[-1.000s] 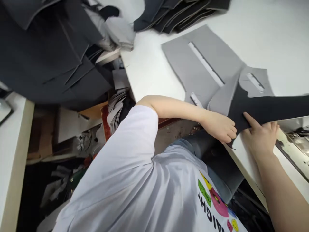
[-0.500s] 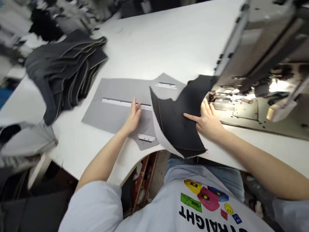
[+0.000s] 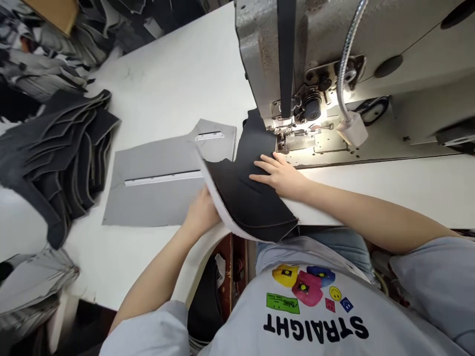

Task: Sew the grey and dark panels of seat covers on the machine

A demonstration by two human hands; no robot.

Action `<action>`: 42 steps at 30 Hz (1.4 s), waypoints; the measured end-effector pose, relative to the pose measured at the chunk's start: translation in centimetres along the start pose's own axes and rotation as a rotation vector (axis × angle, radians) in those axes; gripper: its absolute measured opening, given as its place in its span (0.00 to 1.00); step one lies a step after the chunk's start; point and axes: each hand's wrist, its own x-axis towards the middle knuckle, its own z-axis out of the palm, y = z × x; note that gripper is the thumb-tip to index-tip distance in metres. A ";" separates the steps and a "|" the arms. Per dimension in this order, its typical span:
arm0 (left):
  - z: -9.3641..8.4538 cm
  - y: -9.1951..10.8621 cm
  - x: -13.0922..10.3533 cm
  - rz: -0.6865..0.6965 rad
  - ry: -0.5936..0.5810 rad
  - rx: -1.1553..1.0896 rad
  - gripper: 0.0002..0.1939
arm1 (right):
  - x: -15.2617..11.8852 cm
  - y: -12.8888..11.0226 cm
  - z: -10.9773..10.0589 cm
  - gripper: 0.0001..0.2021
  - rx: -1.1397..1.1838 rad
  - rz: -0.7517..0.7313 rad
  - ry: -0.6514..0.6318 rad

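Observation:
A black stitched panel (image 3: 248,183) with a pale underside lies on the white table, its right edge by the sewing machine's presser foot (image 3: 282,143). On its right part, near the foot, my right hand (image 3: 280,175) rests flat with fingers spread. My left hand (image 3: 203,210) is at the panel's raised left edge, blurred, with its fingers hidden behind that edge. Beneath and to the left lies a grey sheet (image 3: 156,198) with a long white slotted strip (image 3: 163,178) and a shorter one (image 3: 210,135) near its top.
The sewing machine (image 3: 334,39) stands at the upper right, with a flexible lamp (image 3: 352,128) hanging over its bed. A stack of dark cut panels (image 3: 63,153) lies on the left of the white table (image 3: 178,74). More cut pieces (image 3: 37,282) are at the lower left.
The view has turned toward the machine. My left hand has moved from the grey sheet to the black panel's left edge. My right hand's fingers are now spread wider on the panel.

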 end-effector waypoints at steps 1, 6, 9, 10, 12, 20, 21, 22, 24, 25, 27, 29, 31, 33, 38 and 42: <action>-0.3 -0.3 0.2 -0.101 -0.029 0.033 0.26 | 0.0 0.5 0.1 0.29 0.024 -0.026 -0.040; -3.4 -4.7 0.4 -0.284 -0.125 -0.103 0.35 | -0.6 1.1 -0.1 0.33 0.053 -0.140 -0.100; -6.8 -5.2 -1.0 -0.184 -0.060 -0.209 0.41 | -1.1 -0.7 -0.1 0.32 0.038 -0.213 -0.111; -7.8 -4.4 -1.4 -0.141 -0.079 -0.216 0.42 | -1.3 -1.5 0.0 0.32 0.034 -0.235 -0.116; -9.3 -1.5 -1.8 -0.017 -0.219 -0.222 0.41 | -2.1 -3.4 0.3 0.31 0.028 -0.253 -0.112; -5.8 8.0 3.8 0.233 -0.227 -0.139 0.27 | -6.8 -8.3 1.7 0.20 0.034 -0.121 0.042; -4.7 8.4 4.9 0.255 -0.083 -0.100 0.26 | -7.0 -8.4 1.7 0.19 0.040 -0.116 0.047; -3.7 8.6 6.0 0.270 0.061 -0.077 0.24 | -7.2 -8.5 1.8 0.18 0.045 -0.117 0.051; -2.0 8.9 7.6 0.262 0.252 -0.083 0.28 | -7.3 -8.4 1.7 0.17 0.056 -0.128 0.060; -1.5 9.0 8.1 0.248 0.286 -0.092 0.31 | -7.3 -8.3 1.7 0.16 0.067 -0.139 0.062; -1.1 8.9 8.8 0.250 0.279 -0.100 0.32 | -7.3 -8.2 1.4 0.15 0.094 -0.164 0.055; -1.3 8.6 9.2 0.305 0.256 -0.104 0.29 | -7.5 -8.0 1.2 0.16 0.114 -0.180 0.046; -1.7 8.2 9.9 0.387 0.260 -0.108 0.28 | -7.6 -8.0 0.9 0.17 0.117 -0.184 0.054; -1.8 8.1 10.7 0.447 0.282 -0.115 0.27 | -7.7 -8.1 0.8 0.16 0.114 -0.179 0.072; -1.3 9.3 11.6 0.311 0.325 -0.149 0.32 | -8.2 -8.6 0.6 0.14 0.135 -0.177 0.068; -1.0 10.2 10.6 0.268 0.363 -0.160 0.32 | -9.1 -8.9 0.9 0.14 0.158 -0.162 0.103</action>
